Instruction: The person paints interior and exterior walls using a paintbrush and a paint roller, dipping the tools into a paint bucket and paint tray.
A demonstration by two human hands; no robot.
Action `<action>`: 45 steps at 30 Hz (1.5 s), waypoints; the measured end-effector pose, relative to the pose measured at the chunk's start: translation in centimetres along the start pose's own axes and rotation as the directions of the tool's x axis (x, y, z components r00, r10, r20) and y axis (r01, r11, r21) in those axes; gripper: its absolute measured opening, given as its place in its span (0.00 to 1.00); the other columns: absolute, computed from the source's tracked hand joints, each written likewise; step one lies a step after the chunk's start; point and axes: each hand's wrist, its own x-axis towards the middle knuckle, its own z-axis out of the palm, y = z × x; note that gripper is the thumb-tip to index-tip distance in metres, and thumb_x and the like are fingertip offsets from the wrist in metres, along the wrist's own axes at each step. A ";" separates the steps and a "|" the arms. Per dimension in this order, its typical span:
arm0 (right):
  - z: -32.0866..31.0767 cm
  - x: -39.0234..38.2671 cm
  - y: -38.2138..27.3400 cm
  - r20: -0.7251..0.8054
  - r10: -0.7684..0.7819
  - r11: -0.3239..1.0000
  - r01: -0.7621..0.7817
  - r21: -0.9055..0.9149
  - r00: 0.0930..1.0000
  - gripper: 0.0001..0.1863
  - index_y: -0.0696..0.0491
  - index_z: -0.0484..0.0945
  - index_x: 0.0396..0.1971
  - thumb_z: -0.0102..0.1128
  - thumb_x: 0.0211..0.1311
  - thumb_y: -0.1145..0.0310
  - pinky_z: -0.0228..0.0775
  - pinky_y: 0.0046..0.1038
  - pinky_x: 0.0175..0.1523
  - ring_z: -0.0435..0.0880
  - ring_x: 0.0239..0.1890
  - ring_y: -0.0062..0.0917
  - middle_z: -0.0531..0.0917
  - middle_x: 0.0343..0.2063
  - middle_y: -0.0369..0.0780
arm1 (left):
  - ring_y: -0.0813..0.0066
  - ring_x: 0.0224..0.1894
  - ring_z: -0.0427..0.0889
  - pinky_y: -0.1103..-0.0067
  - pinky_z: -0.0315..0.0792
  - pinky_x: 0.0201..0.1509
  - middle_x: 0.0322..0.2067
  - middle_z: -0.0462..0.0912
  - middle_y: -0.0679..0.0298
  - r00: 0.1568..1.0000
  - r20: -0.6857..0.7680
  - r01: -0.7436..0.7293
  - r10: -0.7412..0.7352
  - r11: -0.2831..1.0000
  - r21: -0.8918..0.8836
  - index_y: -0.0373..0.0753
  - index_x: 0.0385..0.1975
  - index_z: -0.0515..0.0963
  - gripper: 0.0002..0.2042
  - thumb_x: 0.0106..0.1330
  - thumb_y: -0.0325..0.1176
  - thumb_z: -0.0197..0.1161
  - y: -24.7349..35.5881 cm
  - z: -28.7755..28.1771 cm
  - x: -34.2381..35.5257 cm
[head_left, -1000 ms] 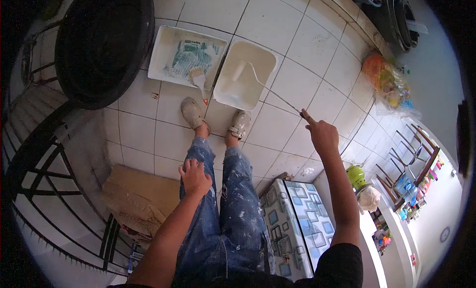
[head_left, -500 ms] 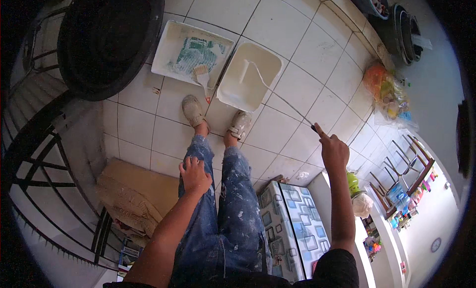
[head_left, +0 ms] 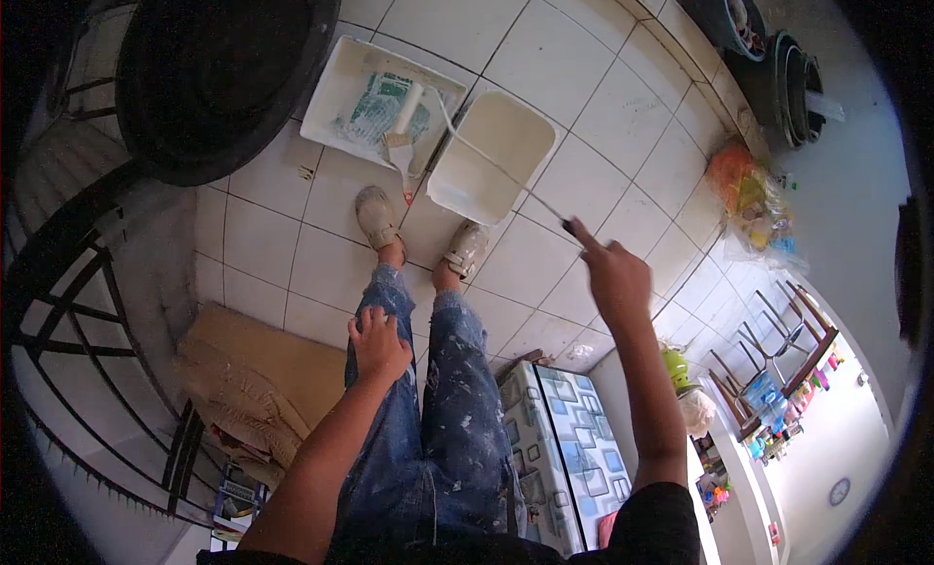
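My right hand (head_left: pixel 619 281) grips the dark handle of a paint roller (head_left: pixel 409 108). The roller's long thin frame crosses over a cream plastic tub (head_left: pixel 511 142), and its white sleeve is at the right part of a shallow white paint tray (head_left: pixel 326 127). Green and white smears cover the tray's bottom. A paintbrush (head_left: pixel 400 155) with a pale handle lies across the tray's near edge, close to the roller sleeve. My left hand (head_left: pixel 380 347), fingers spread and holding nothing, rests on the left leg of my paint-spotted jeans (head_left: pixel 452 390).
A large black round basin (head_left: pixel 219 74) stands at upper left beside a dark metal railing (head_left: pixel 92 336). Cardboard (head_left: pixel 282 356) lies at left. A patterned cabinet (head_left: pixel 569 439) is near my right side. Plastic bags (head_left: pixel 749 200) and dark buckets (head_left: pixel 793 88) line the right wall.
My right hand has moved left with the paint roller, and the roller sleeve has gone from over the tub to the paint tray. My left hand stays on my leg.
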 end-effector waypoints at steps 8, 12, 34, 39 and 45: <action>4.9 6.5 -8.0 0.058 -0.106 0.993 0.109 -0.054 0.993 0.39 0.36 0.60 0.69 0.54 0.56 0.77 0.76 0.36 0.29 0.83 0.23 0.36 0.80 0.23 0.44 | 0.60 0.66 0.59 0.55 0.48 0.69 0.56 0.69 0.57 1.000 0.029 0.012 -0.011 1.000 -0.022 0.38 0.48 0.78 0.20 0.55 0.39 0.63 -0.2 -0.1 0.1; 5.7 7.5 -8.7 0.137 -0.136 0.983 0.151 -0.103 0.981 0.40 0.38 0.58 0.70 0.54 0.57 0.77 0.77 0.34 0.29 0.84 0.24 0.32 0.81 0.24 0.42 | 0.60 0.66 0.58 0.55 0.48 0.69 0.56 0.69 0.57 1.000 0.006 0.004 -0.004 0.996 -0.087 0.38 0.47 0.78 0.20 0.55 0.39 0.63 -1.1 0.1 -0.1; 0.3 11.1 -15.5 0.317 -0.098 0.977 0.152 -0.150 0.943 0.38 0.43 0.53 0.72 0.54 0.63 0.76 0.82 0.33 0.35 0.87 0.34 0.33 0.86 0.34 0.42 | 0.62 0.66 0.59 0.57 0.47 0.70 0.57 0.69 0.59 0.997 0.071 0.045 -0.037 0.992 -0.116 0.39 0.50 0.77 0.20 0.58 0.40 0.62 -1.3 -0.5 0.5; -1.7 9.8 -14.6 0.349 -0.069 0.958 0.159 -0.238 0.935 0.38 0.43 0.55 0.72 0.55 0.61 0.75 0.80 0.31 0.32 0.87 0.32 0.30 0.86 0.31 0.40 | 0.60 0.64 0.60 0.55 0.51 0.66 0.55 0.68 0.57 0.999 -0.026 0.028 -0.030 0.995 -0.096 0.39 0.48 0.77 0.20 0.56 0.38 0.62 -2.3 0.8 0.1; 0.2 10.7 -14.6 0.297 -0.067 0.975 0.125 -0.181 0.952 0.38 0.43 0.54 0.72 0.52 0.59 0.75 0.80 0.34 0.33 0.87 0.31 0.33 0.85 0.30 0.41 | 0.59 0.64 0.61 0.54 0.49 0.67 0.54 0.69 0.57 1.000 0.006 0.010 -0.009 0.992 -0.125 0.38 0.49 0.77 0.21 0.55 0.39 0.63 -2.0 -0.8 0.2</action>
